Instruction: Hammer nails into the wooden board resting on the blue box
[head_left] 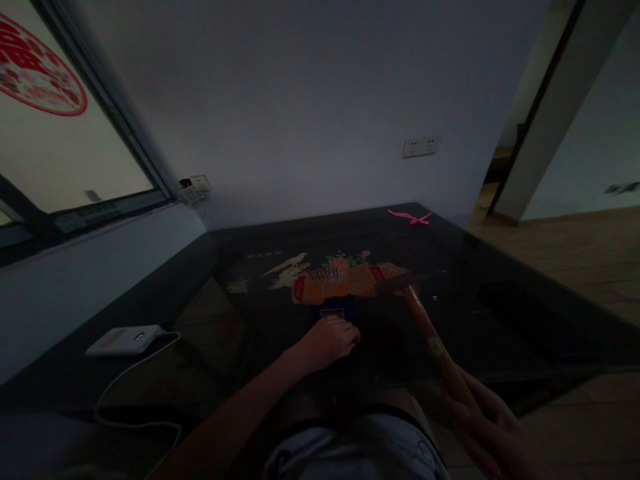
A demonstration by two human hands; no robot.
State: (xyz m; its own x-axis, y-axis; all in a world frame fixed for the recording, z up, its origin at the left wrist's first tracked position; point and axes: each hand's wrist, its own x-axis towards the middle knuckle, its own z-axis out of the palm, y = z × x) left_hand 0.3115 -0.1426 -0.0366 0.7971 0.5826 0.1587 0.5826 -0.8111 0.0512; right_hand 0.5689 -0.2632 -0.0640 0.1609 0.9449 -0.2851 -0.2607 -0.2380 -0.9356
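My right hand (487, 427) is wrapped round the wooden handle of a hammer (427, 327) at the lower right. The hammer's dark head lies over the right end of a tan patterned piece with red bands (363, 279). My left hand (334, 339) rests with curled fingers at the near edge of a dark blue flat thing (333, 309); what its fingers hold, if anything, is hidden. Several thin dark pieces, like nails (325, 273), show on the tan piece. The dim light blurs fine detail.
The dark glossy table (280, 233) bears a bird-and-flower print. A white device (125, 340) with a white cable lies at its left. Pink strips (413, 217) lie at the far right corner. A dark flat object (535, 320) is on the right side. Behind stands a wall with sockets (420, 147).
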